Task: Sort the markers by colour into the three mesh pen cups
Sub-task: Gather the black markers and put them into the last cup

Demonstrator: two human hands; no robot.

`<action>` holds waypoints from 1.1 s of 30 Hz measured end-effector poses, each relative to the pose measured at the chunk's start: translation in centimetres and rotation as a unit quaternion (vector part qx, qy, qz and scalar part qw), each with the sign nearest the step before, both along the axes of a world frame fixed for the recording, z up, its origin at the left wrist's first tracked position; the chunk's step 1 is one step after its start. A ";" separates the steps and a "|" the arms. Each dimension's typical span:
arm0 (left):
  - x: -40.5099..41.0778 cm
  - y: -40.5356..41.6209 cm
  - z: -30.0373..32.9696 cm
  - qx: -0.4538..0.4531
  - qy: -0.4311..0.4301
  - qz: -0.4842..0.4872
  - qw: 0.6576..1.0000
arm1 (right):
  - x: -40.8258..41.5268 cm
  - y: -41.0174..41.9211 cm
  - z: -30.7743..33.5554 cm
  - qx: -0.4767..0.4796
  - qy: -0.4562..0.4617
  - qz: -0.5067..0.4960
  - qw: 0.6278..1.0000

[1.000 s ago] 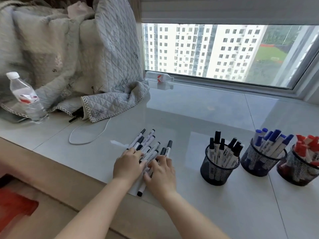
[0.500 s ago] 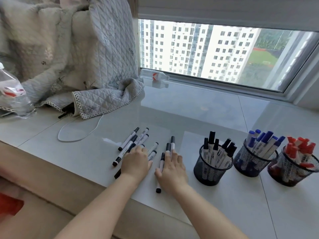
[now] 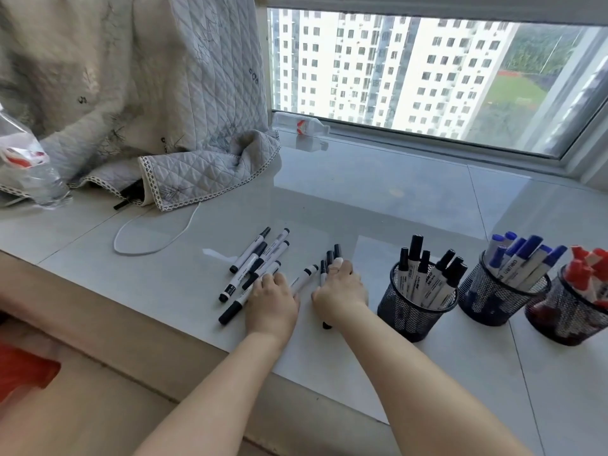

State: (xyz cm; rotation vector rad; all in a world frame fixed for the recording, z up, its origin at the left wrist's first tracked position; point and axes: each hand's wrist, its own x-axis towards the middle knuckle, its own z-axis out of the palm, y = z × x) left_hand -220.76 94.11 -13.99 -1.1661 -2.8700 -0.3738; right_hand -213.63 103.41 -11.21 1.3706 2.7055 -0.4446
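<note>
Near the sill's front edge, the right hand [image 3: 340, 287] is gripping black markers [image 3: 329, 263]; the left hand [image 3: 273, 299] is lying relaxed on loose ones [image 3: 255, 264]. Squaring the bundle should ease dropping it into the black-marker cup [image 3: 415, 312].

You see black-capped white markers [image 3: 255, 263] lying loose left of the black mesh cup [image 3: 415, 307] of black-capped ones; right of it, cups of blue-capped markers [image 3: 523, 258] and red-capped markers [image 3: 589, 268]. Behind, a grey diamond-quilted blanket [image 3: 184, 93] with patterned trim.

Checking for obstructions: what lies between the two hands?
In the head view, one black-capped marker lies on the sill between the left hand and right hand; otherwise bare.
</note>
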 end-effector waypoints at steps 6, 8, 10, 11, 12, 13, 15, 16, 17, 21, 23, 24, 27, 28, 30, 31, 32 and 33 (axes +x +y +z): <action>-0.1 -0.5 -0.4 0.041 0.008 -0.012 0.999 | 1.0 0.6 0.4 -0.011 -0.022 -0.062 0.998; 0.2 -0.5 -0.3 0.046 0.013 -0.009 0.999 | 1.9 0.5 0.4 -0.012 0.007 -0.065 0.998; 0.7 -0.5 -0.1 0.043 0.014 -0.008 0.999 | 2.9 0.0 0.2 0.004 0.034 -0.059 0.998; 1.1 -0.5 0.0 0.047 0.008 -0.010 0.999 | 3.4 -0.3 0.2 0.013 0.042 -0.058 0.997; 1.5 -0.4 0.0 0.057 -0.002 -0.011 0.998 | 3.8 -0.7 0.1 0.014 0.048 -0.060 0.997; 2.0 -0.5 0.2 0.071 -0.015 -0.009 0.997 | 4.1 -1.0 0.2 0.007 0.050 -0.067 0.996; 3.0 -0.5 0.6 0.102 -0.041 0.005 0.994 | 4.6 -1.5 0.5 -0.019 0.047 -0.068 0.996; 3.4 -0.5 0.9 0.121 -0.058 0.014 0.991 | 4.9 -1.7 0.7 -0.028 0.039 -0.058 0.997; 3.9 -0.5 1.0 0.146 -0.078 0.024 0.986 | 5.3 -1.9 1.1 -0.039 0.031 -0.051 0.997; 5.2 -0.7 1.5 0.229 -0.175 0.044 0.956 | 6.7 -2.7 2.8 -0.187 0.108 -0.100 0.971; 5.4 -0.9 1.6 0.261 -0.219 0.047 0.939 | 7.2 -3.3 3.7 -0.233 0.163 -0.092 0.954; 5.5 -1.0 1.7 0.277 -0.242 0.051 0.928 | 7.5 -3.4 4.2 -0.241 0.188 -0.084 0.948; 5.3 -1.2 2.4 0.311 -0.290 0.061 0.903 | 8.4 -3.0 6.4 -0.233 0.282 -0.065 0.929; 5.3 -1.1 2.8 0.317 -0.290 0.059 0.901 | 8.7 -2.6 7.2 -0.230 0.311 -0.063 0.920; 5.5 -0.9 3.7 0.329 -0.284 0.050 0.899 | 9.2 -1.5 9.0 -0.211 0.356 -0.063 0.908; 5.7 -0.7 4.2 0.335 -0.286 0.046 0.897 | 9.5 -0.9 9.7 -0.193 0.371 -0.064 0.906; 6.0 -0.4 4.7 0.342 -0.294 0.042 0.892 | 9.8 -0.2 10.3 -0.172 0.384 -0.066 0.905; 6.2 0.0 5.3 0.352 -0.309 0.037 0.883 | 10.1 0.5 10.9 -0.152 0.400 -0.075 0.901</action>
